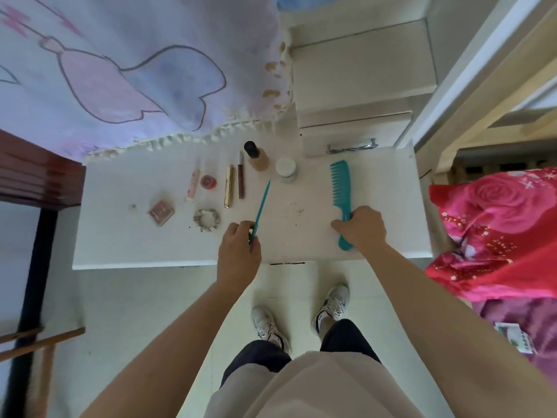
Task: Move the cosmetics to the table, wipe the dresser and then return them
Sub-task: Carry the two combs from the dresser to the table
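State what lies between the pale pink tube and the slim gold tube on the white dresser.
A small round red pot sits there, visible in the head view.

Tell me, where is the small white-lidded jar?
In the head view the white-lidded jar stands toward the back of the dresser top, right of centre, between the black-capped tan bottle and the wide teal comb.

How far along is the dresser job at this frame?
Nothing looks finished: specks dot the dresser top, so it seems unwiped. In hand: left hand pinches a thin teal comb, right hand grips the wide-tooth comb. Left: foundation bottle, white-lidded jar, compact and scrunchie sit on it.
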Demonstrator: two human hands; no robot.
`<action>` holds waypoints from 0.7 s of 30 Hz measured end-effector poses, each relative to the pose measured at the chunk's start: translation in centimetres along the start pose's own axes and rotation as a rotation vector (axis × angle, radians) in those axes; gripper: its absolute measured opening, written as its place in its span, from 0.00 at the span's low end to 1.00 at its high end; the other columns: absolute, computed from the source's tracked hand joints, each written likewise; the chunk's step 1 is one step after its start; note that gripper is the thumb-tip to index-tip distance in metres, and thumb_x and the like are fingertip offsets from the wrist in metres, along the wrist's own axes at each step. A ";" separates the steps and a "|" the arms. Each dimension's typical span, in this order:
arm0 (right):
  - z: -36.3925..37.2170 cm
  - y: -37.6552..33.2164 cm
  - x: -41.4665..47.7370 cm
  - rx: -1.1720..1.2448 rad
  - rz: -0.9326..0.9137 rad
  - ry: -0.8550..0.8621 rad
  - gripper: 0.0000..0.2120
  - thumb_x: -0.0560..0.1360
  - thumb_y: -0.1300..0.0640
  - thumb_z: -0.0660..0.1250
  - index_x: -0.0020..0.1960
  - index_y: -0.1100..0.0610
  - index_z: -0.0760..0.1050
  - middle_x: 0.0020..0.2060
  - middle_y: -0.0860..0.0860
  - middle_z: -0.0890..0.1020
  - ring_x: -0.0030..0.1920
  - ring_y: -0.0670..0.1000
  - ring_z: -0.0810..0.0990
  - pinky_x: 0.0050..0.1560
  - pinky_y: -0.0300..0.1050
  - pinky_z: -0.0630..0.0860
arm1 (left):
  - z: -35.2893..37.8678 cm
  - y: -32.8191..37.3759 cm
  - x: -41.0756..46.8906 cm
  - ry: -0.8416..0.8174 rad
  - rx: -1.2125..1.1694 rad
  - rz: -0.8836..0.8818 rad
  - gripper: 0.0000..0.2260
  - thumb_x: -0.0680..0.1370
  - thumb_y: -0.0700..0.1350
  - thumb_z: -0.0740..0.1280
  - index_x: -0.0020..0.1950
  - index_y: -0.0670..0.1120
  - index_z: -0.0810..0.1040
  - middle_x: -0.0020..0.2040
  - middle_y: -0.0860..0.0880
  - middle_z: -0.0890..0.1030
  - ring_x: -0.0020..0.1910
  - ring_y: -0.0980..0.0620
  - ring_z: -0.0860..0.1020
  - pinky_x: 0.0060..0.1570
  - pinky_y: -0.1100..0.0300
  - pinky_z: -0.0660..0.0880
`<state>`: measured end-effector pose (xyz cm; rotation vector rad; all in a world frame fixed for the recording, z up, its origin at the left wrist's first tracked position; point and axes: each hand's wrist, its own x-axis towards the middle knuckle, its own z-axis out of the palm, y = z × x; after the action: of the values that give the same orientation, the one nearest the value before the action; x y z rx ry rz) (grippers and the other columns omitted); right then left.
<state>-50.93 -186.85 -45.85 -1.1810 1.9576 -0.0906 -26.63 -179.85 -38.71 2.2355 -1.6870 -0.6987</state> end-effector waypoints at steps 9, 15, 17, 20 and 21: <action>2.4 -5.6 -7.0 -0.036 -0.413 0.050 0.12 0.82 0.50 0.59 0.44 0.57 0.72 0.34 0.51 0.76 0.37 0.55 0.77 0.38 0.46 0.70 | -5.9 -3.5 -3.3 0.240 -0.101 0.015 0.04 0.80 0.40 0.64 0.52 0.40 0.76 0.43 0.47 0.75 0.39 0.48 0.74 0.43 0.52 0.75; 8.6 -16.1 -16.9 -0.090 -0.664 -0.005 0.15 0.81 0.45 0.60 0.44 0.55 0.73 0.35 0.51 0.77 0.36 0.51 0.77 0.33 0.44 0.70 | -14.9 -11.6 -9.0 0.507 -0.211 -0.033 0.04 0.80 0.43 0.65 0.52 0.45 0.78 0.44 0.50 0.76 0.39 0.51 0.77 0.42 0.58 0.74; 12.2 -19.7 -21.6 -0.123 -0.771 -0.023 0.15 0.80 0.45 0.61 0.44 0.55 0.74 0.35 0.50 0.78 0.36 0.51 0.78 0.35 0.45 0.72 | -18.8 -16.5 -12.9 0.593 -0.207 -0.063 0.05 0.80 0.44 0.66 0.53 0.46 0.79 0.44 0.52 0.77 0.39 0.53 0.76 0.41 0.59 0.73; 18.1 -24.4 -29.0 -0.115 -0.928 -0.074 0.11 0.80 0.47 0.62 0.47 0.53 0.76 0.36 0.45 0.77 0.38 0.49 0.77 0.37 0.43 0.69 | -24.2 -24.3 -19.5 0.717 -0.204 -0.126 0.05 0.79 0.45 0.67 0.52 0.45 0.79 0.43 0.52 0.76 0.38 0.53 0.75 0.39 0.59 0.72; 20.4 -25.9 -31.8 -0.111 -0.982 -0.102 0.09 0.80 0.48 0.63 0.48 0.52 0.77 0.38 0.45 0.77 0.39 0.49 0.78 0.39 0.43 0.70 | -26.2 -27.0 -22.0 0.762 -0.207 -0.154 0.04 0.79 0.45 0.67 0.51 0.45 0.78 0.43 0.52 0.77 0.38 0.54 0.75 0.38 0.59 0.73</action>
<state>-12.00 -170.27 -28.29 -2.0718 1.1469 -0.4182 4.64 -153.12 -24.35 2.0997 -1.0273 -0.0096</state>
